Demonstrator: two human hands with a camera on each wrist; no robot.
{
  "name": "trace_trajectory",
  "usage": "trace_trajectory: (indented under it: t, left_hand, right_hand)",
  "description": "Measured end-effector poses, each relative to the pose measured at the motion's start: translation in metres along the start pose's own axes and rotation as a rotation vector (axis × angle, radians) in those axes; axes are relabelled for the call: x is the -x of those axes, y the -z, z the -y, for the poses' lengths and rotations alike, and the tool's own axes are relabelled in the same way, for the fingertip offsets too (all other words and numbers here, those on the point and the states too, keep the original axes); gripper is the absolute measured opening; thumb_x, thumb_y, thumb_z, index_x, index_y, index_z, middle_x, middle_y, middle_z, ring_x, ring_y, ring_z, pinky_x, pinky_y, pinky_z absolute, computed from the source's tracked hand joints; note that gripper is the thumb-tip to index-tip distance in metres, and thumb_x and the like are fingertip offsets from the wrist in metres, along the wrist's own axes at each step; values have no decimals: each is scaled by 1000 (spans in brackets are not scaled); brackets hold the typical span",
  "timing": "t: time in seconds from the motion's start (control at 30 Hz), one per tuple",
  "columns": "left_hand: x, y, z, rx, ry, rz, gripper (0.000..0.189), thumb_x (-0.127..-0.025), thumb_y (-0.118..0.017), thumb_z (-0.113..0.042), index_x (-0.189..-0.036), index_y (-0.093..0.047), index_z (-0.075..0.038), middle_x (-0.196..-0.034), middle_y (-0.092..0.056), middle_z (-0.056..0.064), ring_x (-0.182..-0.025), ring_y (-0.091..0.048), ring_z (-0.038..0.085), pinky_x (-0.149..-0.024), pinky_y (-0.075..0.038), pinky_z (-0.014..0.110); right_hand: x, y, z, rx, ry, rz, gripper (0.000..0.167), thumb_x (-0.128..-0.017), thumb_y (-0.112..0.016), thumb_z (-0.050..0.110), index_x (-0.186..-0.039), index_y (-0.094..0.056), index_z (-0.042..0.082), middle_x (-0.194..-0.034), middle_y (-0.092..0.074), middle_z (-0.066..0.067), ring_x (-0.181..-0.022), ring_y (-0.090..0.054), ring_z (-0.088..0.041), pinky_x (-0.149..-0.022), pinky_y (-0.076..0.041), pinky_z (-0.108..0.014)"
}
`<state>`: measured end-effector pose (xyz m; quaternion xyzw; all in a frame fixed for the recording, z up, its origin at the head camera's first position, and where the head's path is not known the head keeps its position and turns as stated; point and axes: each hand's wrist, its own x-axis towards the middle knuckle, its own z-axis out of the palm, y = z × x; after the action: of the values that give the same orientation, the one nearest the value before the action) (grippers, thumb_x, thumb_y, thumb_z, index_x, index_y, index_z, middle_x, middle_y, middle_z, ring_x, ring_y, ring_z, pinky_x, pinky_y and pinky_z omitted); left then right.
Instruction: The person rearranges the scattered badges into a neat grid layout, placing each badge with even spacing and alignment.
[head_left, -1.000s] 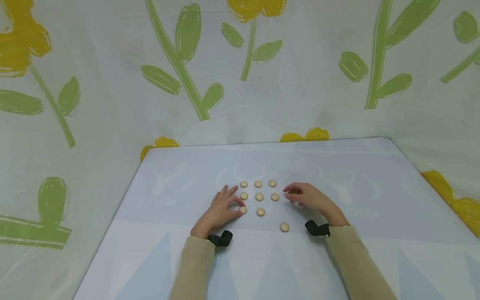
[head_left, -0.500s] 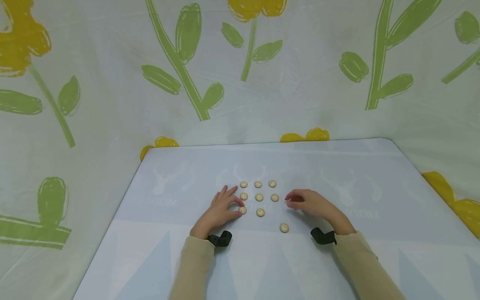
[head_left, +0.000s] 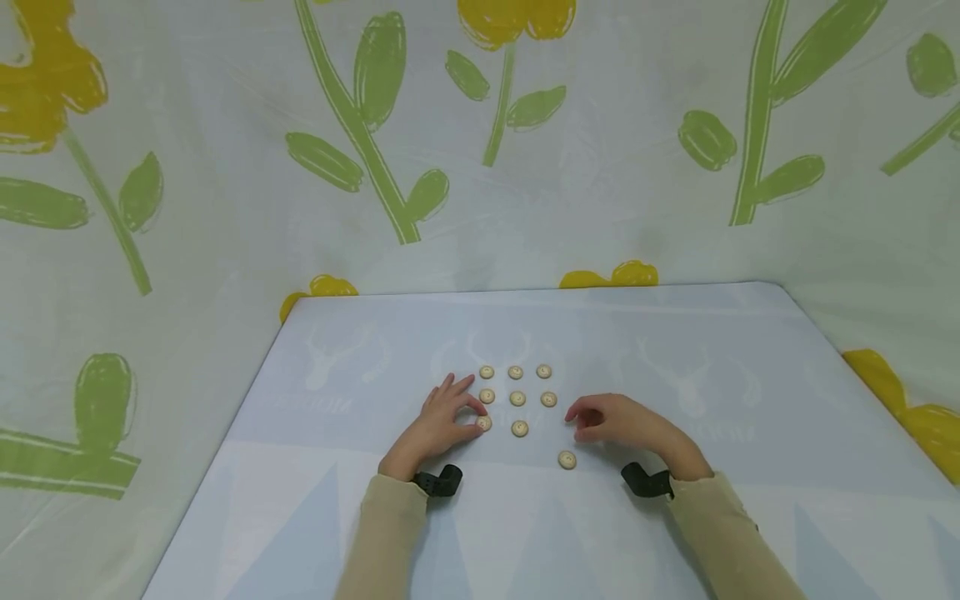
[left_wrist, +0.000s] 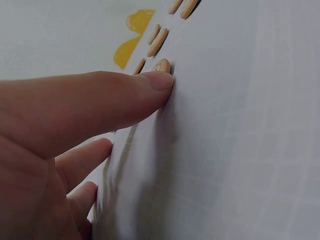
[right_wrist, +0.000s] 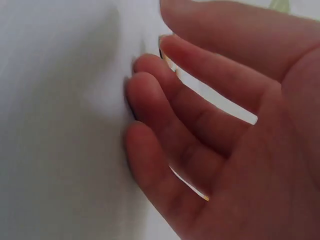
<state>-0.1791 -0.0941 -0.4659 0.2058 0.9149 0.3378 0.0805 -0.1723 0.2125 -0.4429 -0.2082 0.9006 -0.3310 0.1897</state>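
Note:
Small round wooden discs with dark marks lie in rows on the table. At the front left corner of this group, my left hand (head_left: 440, 421) pinches a wooden disc (head_left: 484, 423) between thumb and index finger, its other fingers spread on the table. The left wrist view shows that disc (left_wrist: 162, 65) partly behind the thumb (left_wrist: 158, 80). My right hand (head_left: 626, 423) hovers low to the right, fingers loosely bent and holding nothing. Just to its front left lies a lone disc (head_left: 567, 460), outside the rows. In the right wrist view the fingers (right_wrist: 147, 100) hang close to the tabletop.
Further discs stand in the rows: a back middle disc (head_left: 515, 372), a centre disc (head_left: 517, 398) and a front middle disc (head_left: 520, 428) among them. The pale patterned table (head_left: 300, 500) ends at a flower-printed cloth wall (head_left: 600, 192). Black camera mounts sit on both wrists.
My right hand has shifted slightly towards me, and its fingers have bent a little more, with thumb and index finger closer together. The left hand and the discs have kept their places.

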Motion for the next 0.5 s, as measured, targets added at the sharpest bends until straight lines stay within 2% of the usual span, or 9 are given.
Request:
trace_trajectory:
  t: [0.23,0.5]
  left_hand:
    - [0,-1,0,5,0,-3,13,-78,-67,-25,-89,-61,-24,-144,-26,6,-135,-4,28,-106,-1,47]
    - [0,-1,1,-1,2,1,12,-79,-66,-26,-90,-60,-25,-145,-25,5,-135,-3,27,-106,-1,46]
  right_hand:
    - [4,-5,7,123,52,65,18,-77,-69,21,-94,-61,22,-77,-52,10,-74,-48,-11,-65,-41,-27]
    - [7,-5,16,125,74,122,16,-76,-69,20,-90,-61,23,-73,-53,9,-68,-49,-9,-61,-41,-26]
